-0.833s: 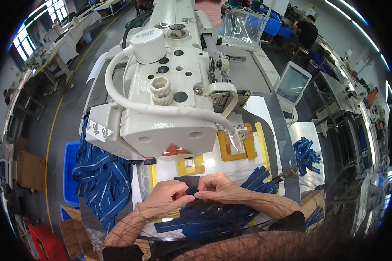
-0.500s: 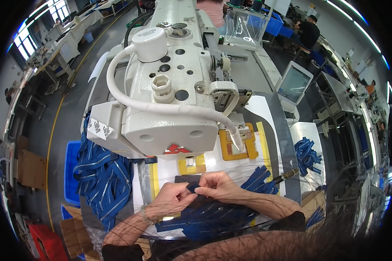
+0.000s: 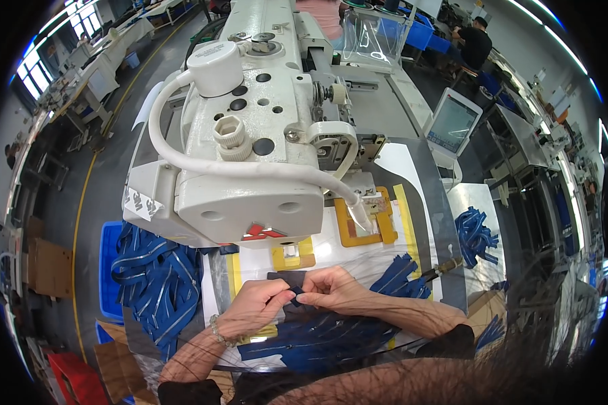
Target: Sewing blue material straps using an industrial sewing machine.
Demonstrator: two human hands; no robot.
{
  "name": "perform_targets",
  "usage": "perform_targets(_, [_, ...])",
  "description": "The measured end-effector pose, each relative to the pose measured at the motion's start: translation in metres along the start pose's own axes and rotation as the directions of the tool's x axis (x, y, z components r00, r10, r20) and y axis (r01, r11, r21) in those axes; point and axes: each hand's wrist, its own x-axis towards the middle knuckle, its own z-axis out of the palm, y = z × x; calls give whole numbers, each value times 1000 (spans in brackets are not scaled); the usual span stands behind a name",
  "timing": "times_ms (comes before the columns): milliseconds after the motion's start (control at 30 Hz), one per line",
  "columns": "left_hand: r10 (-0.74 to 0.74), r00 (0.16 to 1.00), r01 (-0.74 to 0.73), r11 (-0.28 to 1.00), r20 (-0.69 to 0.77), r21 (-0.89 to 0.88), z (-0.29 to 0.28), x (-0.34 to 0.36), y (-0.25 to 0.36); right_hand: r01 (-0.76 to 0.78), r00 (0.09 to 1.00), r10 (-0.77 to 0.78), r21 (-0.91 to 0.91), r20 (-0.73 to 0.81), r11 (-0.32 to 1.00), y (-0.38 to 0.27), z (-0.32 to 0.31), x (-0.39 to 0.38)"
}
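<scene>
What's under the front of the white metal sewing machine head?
Part of a flat yellow frame with a pale centre, on a glossy white work surface, shows past the lower front edge. Whatever lies farther back is covered by the machine head.

Dark navy fabric piece (image 3: 296,292), blue zipper strips (image 3: 157,280), white sewing machine (image 3: 250,202), yellow frame (image 3: 359,240)

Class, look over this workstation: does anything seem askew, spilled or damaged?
Nothing looks damaged, but the heap of blue zipper strips left of the machine looks untidy: they loop and tangle, while strips below the left hand lie flatter.
</scene>
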Motion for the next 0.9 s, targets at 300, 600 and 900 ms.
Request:
perform_targets(300, [-90,996,90,996,25,17,2,-1,3,3,1000,-3,-25,-14,1000,-1,0,-1])
perform_targets(600, [126,992,-120,977,-23,175,-1,3,-5,-5,999,0,-167,-35,986,-8,-4,1])
perform_targets(900, [-156,987,160,966,-37,204,-29,23,-3,-2,996,-20,-241,-90,970,-9,-22,34])
